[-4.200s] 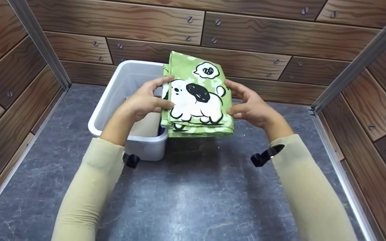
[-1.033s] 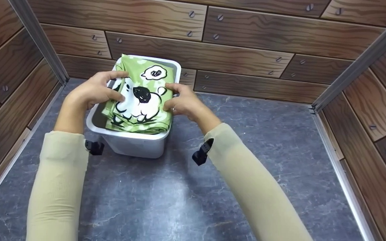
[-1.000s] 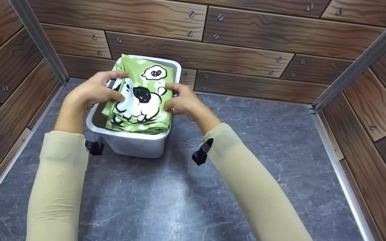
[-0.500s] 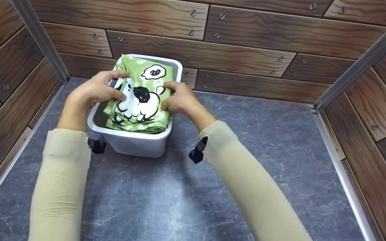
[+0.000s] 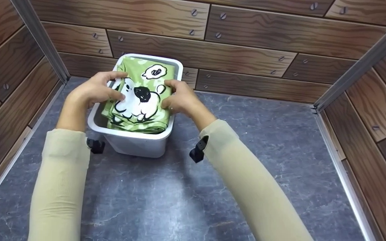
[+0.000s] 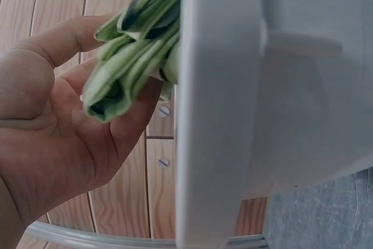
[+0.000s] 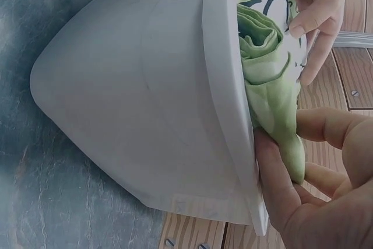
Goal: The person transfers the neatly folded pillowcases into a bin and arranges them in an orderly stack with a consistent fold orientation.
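Note:
A folded green cloth (image 5: 139,97) printed with a white-and-black dog lies in the mouth of a white plastic bin (image 5: 139,145), its top layers level with or above the rim. My left hand (image 5: 95,88) grips the cloth's left side, thumb and forefinger on the printed face. On the opposite side my right hand (image 5: 181,98) pinches the right edge. In the left wrist view the cloth's folded layers (image 6: 128,68) sit between thumb and fingers. The right wrist view shows a rolled fold (image 7: 259,39) bulging over the bin's rim. The bin's inside is mostly hidden under the cloth.
The bin stands on a dark grey marbled floor (image 5: 263,150), close to the wood-plank back wall (image 5: 246,60). Plank-patterned side walls (image 5: 364,127) meet it at grey metal corner strips. Small black cameras (image 5: 198,152) are strapped at both sleeves.
Both hands have carried the cloth left from beside the bin into its mouth, covering the beige thing seen inside earlier. Over the last second the cloth's far corner has settled slightly lower.

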A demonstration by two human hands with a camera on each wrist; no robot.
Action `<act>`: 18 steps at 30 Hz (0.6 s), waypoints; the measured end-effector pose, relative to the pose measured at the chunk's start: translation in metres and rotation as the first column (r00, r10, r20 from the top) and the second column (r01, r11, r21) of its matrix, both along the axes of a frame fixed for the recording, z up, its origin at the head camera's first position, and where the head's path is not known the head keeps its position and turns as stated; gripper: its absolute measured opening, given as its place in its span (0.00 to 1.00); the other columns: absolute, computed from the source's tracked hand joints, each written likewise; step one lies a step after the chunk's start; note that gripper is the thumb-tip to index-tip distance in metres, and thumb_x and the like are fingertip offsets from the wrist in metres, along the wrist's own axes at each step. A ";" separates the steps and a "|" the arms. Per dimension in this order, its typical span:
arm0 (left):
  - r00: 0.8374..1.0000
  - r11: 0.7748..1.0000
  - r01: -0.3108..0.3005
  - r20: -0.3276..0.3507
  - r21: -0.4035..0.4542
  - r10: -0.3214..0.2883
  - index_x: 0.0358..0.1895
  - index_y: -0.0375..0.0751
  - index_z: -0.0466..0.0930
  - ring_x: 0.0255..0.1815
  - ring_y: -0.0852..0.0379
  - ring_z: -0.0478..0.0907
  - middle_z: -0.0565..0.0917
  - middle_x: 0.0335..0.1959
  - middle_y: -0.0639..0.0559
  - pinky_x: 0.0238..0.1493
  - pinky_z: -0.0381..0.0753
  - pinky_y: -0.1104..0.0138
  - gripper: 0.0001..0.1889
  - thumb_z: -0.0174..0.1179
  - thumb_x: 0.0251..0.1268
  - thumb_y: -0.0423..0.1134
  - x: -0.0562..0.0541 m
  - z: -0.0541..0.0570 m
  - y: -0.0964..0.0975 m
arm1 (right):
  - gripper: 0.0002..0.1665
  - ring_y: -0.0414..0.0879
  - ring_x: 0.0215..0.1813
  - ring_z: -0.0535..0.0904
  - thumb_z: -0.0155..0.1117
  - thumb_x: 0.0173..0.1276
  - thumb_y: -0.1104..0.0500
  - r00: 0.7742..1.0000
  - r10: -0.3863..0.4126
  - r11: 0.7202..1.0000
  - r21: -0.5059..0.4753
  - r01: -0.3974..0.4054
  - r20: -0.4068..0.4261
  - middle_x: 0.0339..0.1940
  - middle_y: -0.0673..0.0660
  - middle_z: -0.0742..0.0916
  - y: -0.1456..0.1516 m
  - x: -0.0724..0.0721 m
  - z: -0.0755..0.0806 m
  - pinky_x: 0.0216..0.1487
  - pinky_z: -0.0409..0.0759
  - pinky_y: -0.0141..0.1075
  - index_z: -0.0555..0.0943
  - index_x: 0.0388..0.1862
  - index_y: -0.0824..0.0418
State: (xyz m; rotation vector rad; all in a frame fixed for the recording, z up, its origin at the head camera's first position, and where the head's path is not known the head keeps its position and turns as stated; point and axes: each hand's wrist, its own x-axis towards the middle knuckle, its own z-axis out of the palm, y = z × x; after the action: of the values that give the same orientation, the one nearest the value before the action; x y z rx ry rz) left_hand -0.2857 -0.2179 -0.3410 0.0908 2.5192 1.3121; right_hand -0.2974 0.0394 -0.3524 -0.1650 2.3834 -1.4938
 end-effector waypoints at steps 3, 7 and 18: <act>1.000 1.000 -0.003 0.001 -0.008 0.003 0.78 0.50 0.58 0.56 0.48 0.76 0.63 0.73 0.38 0.58 0.81 0.56 0.42 0.65 0.60 0.28 -0.001 -0.001 -0.001 | 0.50 0.54 0.54 0.79 0.68 0.50 0.77 1.000 0.004 0.999 -0.036 -0.003 0.018 0.61 0.62 0.77 0.001 -0.001 0.000 0.32 0.88 0.41 0.68 0.74 0.56; 1.000 1.000 0.009 0.014 -0.021 -0.009 0.79 0.48 0.57 0.64 0.44 0.69 0.55 0.78 0.38 0.66 0.73 0.48 0.42 0.64 0.61 0.28 -0.002 -0.004 -0.003 | 0.48 0.54 0.55 0.79 0.67 0.52 0.78 0.999 0.010 0.997 -0.079 -0.006 0.049 0.62 0.61 0.77 0.001 -0.002 0.001 0.34 0.88 0.42 0.68 0.74 0.58; 1.000 0.999 0.021 0.002 -0.036 -0.021 0.79 0.44 0.55 0.79 0.40 0.47 0.52 0.80 0.39 0.76 0.55 0.46 0.40 0.62 0.65 0.31 -0.005 -0.007 0.000 | 0.46 0.53 0.49 0.81 0.65 0.55 0.78 0.996 0.004 0.993 -0.116 0.006 0.084 0.64 0.63 0.75 0.005 -0.004 0.001 0.38 0.88 0.42 0.67 0.74 0.60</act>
State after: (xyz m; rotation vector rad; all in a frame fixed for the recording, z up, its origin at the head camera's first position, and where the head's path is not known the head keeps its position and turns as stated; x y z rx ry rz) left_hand -0.2905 -0.2179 -0.3483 0.1079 2.5330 1.2580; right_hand -0.3011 0.0440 -0.3510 -0.1255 2.2326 -1.6088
